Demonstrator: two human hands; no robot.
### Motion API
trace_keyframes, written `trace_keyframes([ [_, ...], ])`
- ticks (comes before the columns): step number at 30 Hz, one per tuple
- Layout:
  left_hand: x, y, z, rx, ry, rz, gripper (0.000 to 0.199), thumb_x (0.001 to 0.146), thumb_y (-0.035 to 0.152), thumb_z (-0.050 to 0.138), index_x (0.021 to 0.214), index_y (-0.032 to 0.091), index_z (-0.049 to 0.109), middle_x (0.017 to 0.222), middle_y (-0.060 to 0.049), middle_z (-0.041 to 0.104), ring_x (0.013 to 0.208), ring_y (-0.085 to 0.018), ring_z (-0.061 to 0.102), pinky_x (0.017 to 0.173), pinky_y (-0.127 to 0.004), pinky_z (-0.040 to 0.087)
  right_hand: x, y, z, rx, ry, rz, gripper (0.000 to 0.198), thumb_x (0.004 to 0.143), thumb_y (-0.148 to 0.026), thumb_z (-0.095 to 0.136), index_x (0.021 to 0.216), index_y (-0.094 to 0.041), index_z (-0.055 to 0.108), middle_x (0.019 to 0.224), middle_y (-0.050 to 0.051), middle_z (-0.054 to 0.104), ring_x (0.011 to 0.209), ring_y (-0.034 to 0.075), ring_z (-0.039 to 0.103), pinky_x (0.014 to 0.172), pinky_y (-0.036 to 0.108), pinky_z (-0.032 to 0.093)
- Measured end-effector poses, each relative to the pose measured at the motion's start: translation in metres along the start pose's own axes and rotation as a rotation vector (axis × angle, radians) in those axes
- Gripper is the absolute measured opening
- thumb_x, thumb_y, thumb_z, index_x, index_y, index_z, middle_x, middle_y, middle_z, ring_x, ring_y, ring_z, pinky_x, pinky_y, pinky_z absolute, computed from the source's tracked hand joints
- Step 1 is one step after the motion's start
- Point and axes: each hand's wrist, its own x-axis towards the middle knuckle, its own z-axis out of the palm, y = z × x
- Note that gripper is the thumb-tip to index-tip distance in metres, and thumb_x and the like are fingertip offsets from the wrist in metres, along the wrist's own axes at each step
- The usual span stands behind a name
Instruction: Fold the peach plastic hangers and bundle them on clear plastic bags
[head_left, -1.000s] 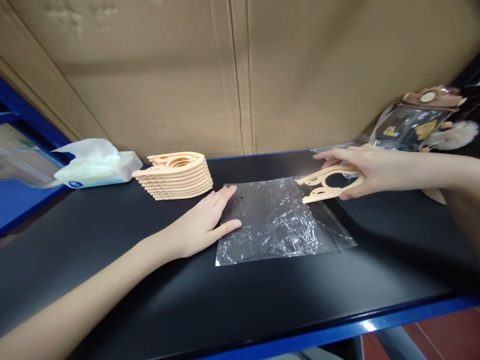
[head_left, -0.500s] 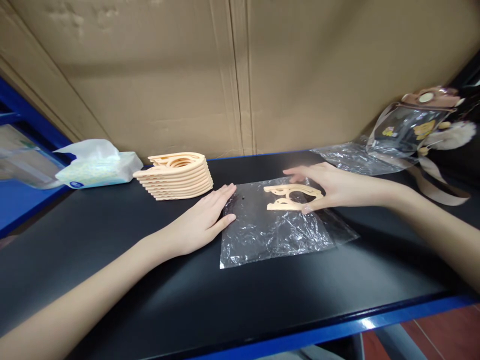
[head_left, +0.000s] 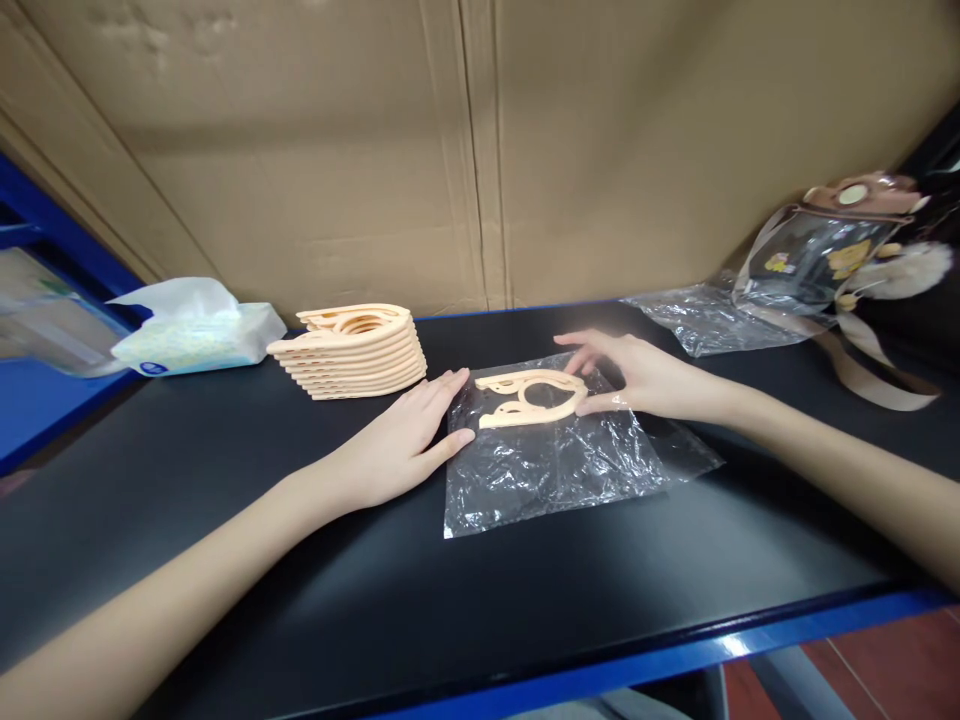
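A peach plastic folding hanger [head_left: 499,421], folded up, lies within the outline of a clear plastic bag [head_left: 517,490]. Whether a layer of film covers it is hard to tell. My right hand [head_left: 645,378] has its thumb and fingertips at the two sides of the hanger's rounded right end. Lying flat with fingers stretched, my left hand [head_left: 405,435] rests at the bag's left edge, thumb over the film. Beyond the left hand stands a neat stack of the same folded hangers [head_left: 352,355].
A tissue pack [head_left: 202,340] sits at the back left of the black tabletop [head_left: 465,610]. More clear film [head_left: 720,315] and a transparent bottle with a brown lid and strap [head_left: 817,255] are at the back right. Cardboard [head_left: 337,150] walls off the back.
The folding hanger has slid left across the bag toward my left hand. My right hand has followed it left. The left hand has barely moved.
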Motion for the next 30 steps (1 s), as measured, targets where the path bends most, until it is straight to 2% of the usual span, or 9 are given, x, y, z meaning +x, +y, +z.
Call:
trace_keyframes([
  [5, 0.001, -0.002, 0.001, -0.01, 0.029, 0.016, 0.072, 0.096, 0.06, 0.03, 0.151, 0.014, 0.021, 0.157, -0.012, 0.027, 0.144, -0.027, 0.027, 0.117, -0.046, 0.025, -0.001, 0.008, 0.0, 0.08, -0.018, 0.039, 0.073, 0.074, -0.047, 0.071, 0.136, -0.023, 0.042, 0.103, 0.005, 0.069, 0.089, 0.022, 0.062, 0.086, 0.043, 0.047],
  [9, 0.002, -0.003, 0.002, -0.02, 0.048, 0.025, 0.073, 0.095, 0.06, 0.031, 0.151, 0.014, 0.022, 0.156, -0.013, 0.029, 0.143, -0.028, 0.028, 0.117, -0.046, 0.027, 0.0, 0.008, 0.008, 0.119, 0.05, 0.019, 0.072, 0.074, -0.047, 0.072, 0.134, -0.022, 0.043, 0.101, 0.005, 0.069, 0.083, 0.02, 0.061, 0.084, 0.042, 0.047],
  [14, 0.002, -0.002, 0.002, -0.03, 0.06, 0.032, 0.069, 0.096, 0.059, 0.032, 0.149, 0.015, 0.026, 0.156, -0.012, 0.029, 0.144, -0.028, 0.027, 0.117, -0.046, 0.025, 0.002, 0.004, 0.02, 0.046, 0.118, 0.014, 0.065, 0.077, -0.05, 0.069, 0.13, -0.021, 0.046, 0.098, 0.005, 0.069, 0.076, 0.019, 0.058, 0.073, 0.039, 0.047],
  [18, 0.002, -0.001, 0.001, -0.019, 0.06, 0.046, 0.064, 0.096, 0.058, 0.031, 0.147, 0.018, 0.031, 0.156, -0.011, 0.03, 0.144, -0.028, 0.026, 0.117, -0.047, 0.026, 0.002, 0.003, 0.025, -0.013, 0.16, -0.021, 0.06, 0.079, -0.052, 0.067, 0.127, -0.023, 0.048, 0.099, 0.004, 0.069, 0.077, 0.019, 0.058, 0.074, 0.04, 0.046],
  [30, 0.003, 0.0, 0.001, 0.015, 0.05, 0.044, 0.066, 0.097, 0.057, 0.03, 0.147, 0.015, 0.032, 0.156, -0.011, 0.03, 0.145, -0.028, 0.022, 0.117, -0.045, 0.024, 0.002, 0.004, 0.025, 0.069, 0.162, -0.057, 0.051, 0.084, -0.048, 0.063, 0.124, -0.023, 0.047, 0.099, 0.004, 0.071, 0.075, 0.019, 0.059, 0.07, 0.037, 0.046],
])
